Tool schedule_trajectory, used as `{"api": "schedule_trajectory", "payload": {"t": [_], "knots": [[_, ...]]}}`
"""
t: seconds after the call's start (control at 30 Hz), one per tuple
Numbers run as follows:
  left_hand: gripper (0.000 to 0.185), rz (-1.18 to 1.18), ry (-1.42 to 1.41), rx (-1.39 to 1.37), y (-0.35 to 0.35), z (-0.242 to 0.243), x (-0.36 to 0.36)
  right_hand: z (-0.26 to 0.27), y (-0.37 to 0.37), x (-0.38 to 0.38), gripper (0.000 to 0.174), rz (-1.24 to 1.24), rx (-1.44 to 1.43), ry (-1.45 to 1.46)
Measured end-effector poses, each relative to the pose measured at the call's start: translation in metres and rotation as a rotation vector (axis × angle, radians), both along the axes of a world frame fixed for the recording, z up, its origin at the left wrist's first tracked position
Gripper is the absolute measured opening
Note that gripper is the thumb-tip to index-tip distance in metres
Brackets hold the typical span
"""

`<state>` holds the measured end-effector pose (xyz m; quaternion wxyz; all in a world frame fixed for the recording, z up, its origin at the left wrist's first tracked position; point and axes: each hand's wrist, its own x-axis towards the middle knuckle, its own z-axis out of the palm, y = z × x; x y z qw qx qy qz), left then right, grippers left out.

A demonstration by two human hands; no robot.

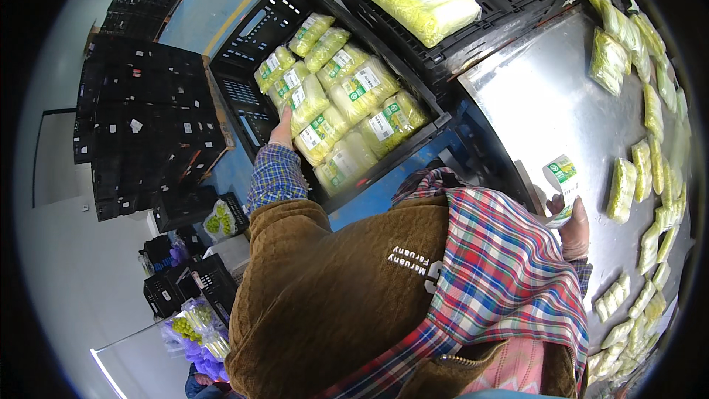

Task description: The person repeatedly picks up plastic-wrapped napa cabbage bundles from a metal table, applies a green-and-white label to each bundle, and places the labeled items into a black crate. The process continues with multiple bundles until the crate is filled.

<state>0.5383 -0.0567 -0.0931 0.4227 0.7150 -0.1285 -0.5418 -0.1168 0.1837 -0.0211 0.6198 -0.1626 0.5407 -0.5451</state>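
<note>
A black plastic crate (382, 169) holds several clear-wrapped packs of Chinese cabbage with green-and-white labels. My left hand (282, 132) is inside its left side, gripping the end of a labelled cabbage pack (308, 104). The thumb lies against the wrap; the other fingers are mostly hidden. Over the near edge of a steel table (515, 105), my right hand (575, 227) holds a curled strip of printed labels (564, 174) between thumb and fingers. The strip bears writing. Thin, see-through gloves appear to cover the hands.
More wrapped cabbage packs (621, 191) lie along the table's far side. Large packs (421, 3) rest on an upturned black crate (399, 33) beyond the open one. Stacked black crates (149, 122) stand at left, near bagged green grapes (220, 219).
</note>
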Motion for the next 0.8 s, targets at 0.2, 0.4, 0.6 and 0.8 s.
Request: {"api": "schedule_trajectory", "payload": {"t": [0.2, 0.4, 0.6, 0.8], "knots": [[0.066, 0.280, 0.010, -0.179, 0.001, -0.036, 0.000, 0.004, 0.007, -0.004, 0.068, -0.024, 0.008, -0.013], [0.056, -0.175, -0.888, 0.249, -0.013, -0.023, -0.005, 0.023, 0.006, 0.002, 0.066, 0.061, -0.066, 0.033], [0.032, -0.255, -0.581, -0.872, -0.033, 0.106, -0.174, 0.048, 0.010, -0.010, 0.031, 0.072, 0.000, 0.274], [0.039, -1.258, 0.410, -0.475, 0.039, 0.174, -0.394, 0.067, 0.021, -0.012, 0.016, 0.047, -0.092, 0.332]]}}
